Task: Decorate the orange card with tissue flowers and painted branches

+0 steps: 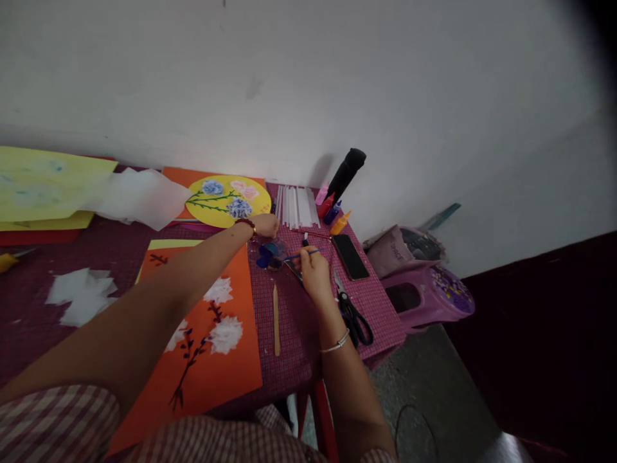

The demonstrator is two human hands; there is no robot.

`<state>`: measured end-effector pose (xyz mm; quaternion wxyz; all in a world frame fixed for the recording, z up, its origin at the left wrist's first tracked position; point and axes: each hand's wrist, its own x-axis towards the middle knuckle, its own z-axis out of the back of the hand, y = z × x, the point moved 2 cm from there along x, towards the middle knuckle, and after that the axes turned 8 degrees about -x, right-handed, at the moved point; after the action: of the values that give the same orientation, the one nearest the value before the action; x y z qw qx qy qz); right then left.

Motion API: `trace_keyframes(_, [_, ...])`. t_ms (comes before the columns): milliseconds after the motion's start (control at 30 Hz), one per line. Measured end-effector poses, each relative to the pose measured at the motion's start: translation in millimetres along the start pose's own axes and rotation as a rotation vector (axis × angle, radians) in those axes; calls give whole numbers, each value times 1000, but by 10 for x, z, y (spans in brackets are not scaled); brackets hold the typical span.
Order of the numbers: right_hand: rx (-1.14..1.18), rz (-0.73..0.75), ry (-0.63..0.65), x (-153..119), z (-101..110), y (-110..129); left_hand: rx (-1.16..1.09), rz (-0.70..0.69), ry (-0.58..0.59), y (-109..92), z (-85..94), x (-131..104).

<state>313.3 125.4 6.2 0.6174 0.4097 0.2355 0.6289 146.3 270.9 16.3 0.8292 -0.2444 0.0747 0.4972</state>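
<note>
My right hand grips a thin paintbrush, its tip at a small clear palette smeared with blue paint. Just behind the palette, my left hand is closed with its fingers curled down; whatever they hold is hidden. Beneath my left forearm lies an orange sheet with dark painted stems and white crumpled-paper flowers. A flat wooden stick rests between that sheet and my right hand.
Black scissors and a phone lie right of my right hand. Paint bottles, white strips and a black cylinder are at the back. A yellow oval flower picture lies by the wall. A pink stool stands right.
</note>
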Motion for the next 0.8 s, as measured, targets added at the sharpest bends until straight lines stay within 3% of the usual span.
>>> trace_keyframes(100, [-4, 39, 51, 49, -60, 16, 1, -2, 6, -6, 0, -3])
trace_keyframes(267, [-56, 36, -21, 83, -14, 42, 1, 5, 9, -1, 1, 1])
trace_keyframes(467, [-221, 146, 18, 46, 27, 142, 4, 0, 25, 9, 1, 19])
trace_keyframes(800, [-6, 33, 34, 68, -40, 31, 28, -3, 9, -56, 31, -28])
